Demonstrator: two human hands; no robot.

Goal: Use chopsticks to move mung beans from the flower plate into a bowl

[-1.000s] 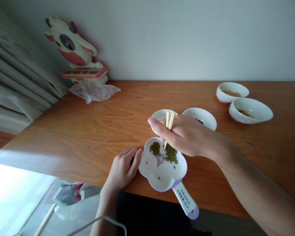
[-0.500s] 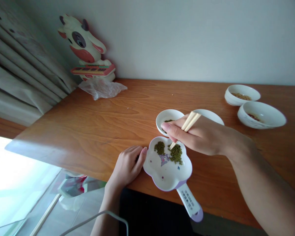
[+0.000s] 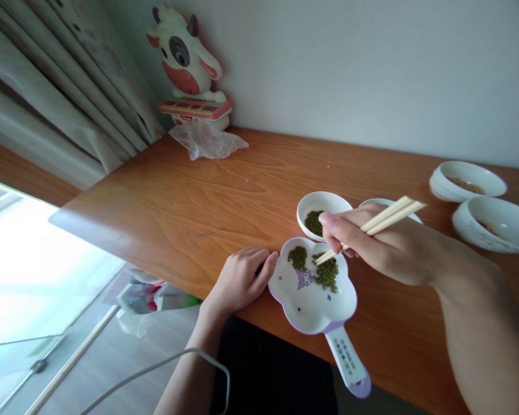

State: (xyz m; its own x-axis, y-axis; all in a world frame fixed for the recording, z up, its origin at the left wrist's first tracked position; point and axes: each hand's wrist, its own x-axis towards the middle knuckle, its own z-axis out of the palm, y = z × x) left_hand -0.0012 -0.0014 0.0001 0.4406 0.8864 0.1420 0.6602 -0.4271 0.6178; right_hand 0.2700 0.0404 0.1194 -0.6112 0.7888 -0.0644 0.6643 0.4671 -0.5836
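Observation:
My right hand [image 3: 372,242] is closed around a pair of wooden chopsticks [image 3: 384,219]. Their tips touch green mung beans [image 3: 327,275] in a white, flower-shaped dish [image 3: 303,314] with a purple rim, a cartoon print and a labelled handle. A second small heap of mung beans [image 3: 297,257] lies left of the first. Beside the dish, my left hand [image 3: 244,280] rests on the table with fingers curled and thumb tip at the rim. Behind the dish stands a white bowl [image 3: 335,202] holding more mung beans. My right hand partly covers another white bowl [image 3: 378,202].
Two white bowls, a rear one [image 3: 441,184] and a front one [image 3: 471,225] with brownish contents, stand at the right. A cow-shaped toy keyboard [image 3: 194,109] and a crumpled plastic bag [image 3: 210,143] sit at the back left. A grey cable [image 3: 194,350] crosses near my left forearm.
The view has shifted, moving the table and bowls rightward in the picture. My right hand has tilted the chopsticks lower, with their tips still at the right heap. My left hand stays by the dish.

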